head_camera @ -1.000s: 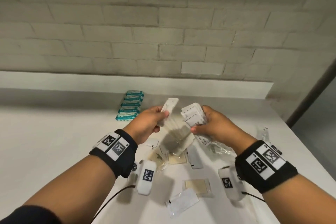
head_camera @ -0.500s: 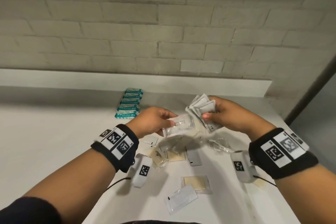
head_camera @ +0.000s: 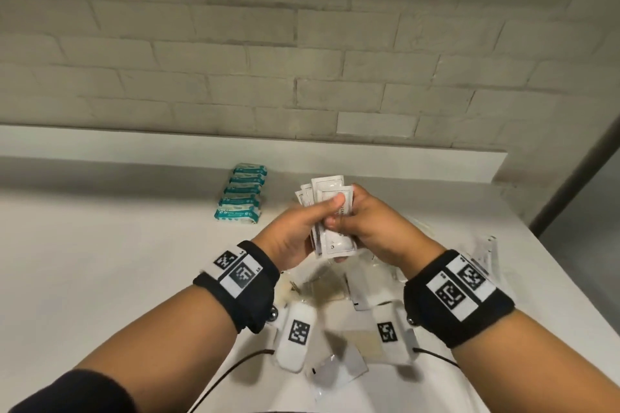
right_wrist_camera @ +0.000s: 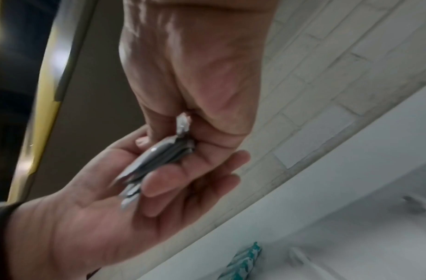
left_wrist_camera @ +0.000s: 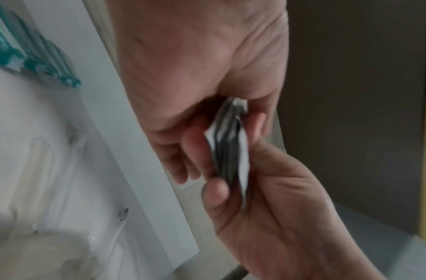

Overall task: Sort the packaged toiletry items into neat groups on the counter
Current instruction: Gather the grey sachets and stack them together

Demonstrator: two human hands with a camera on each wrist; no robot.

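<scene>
In the head view both hands meet above the middle of the white counter [head_camera: 117,261]. Between them stands a stack of white sachets [head_camera: 330,193], fanned at the top. My left hand [head_camera: 318,221] grips its left side, thumb across the front. My right hand [head_camera: 350,223] wraps round its right side. The left wrist view shows the sachet stack [left_wrist_camera: 231,151] edge-on, pinched between the fingers of both hands, as does the right wrist view of the stack [right_wrist_camera: 159,157]. A neat row of teal packets [head_camera: 241,198] lies behind and to the left.
Loose packets lie under my wrists: a white sachet [head_camera: 335,369], a beige packet [head_camera: 364,344] and clear wrappers [head_camera: 483,251] near the counter's right edge. A raised ledge [head_camera: 402,164] and a brick wall close the back. The teal packets [left_wrist_camera: 39,62] also show to the left.
My left hand carried a single white sachet rightwards into the stack held by my right hand. Both hands have come together and now hold the stack upright.
</scene>
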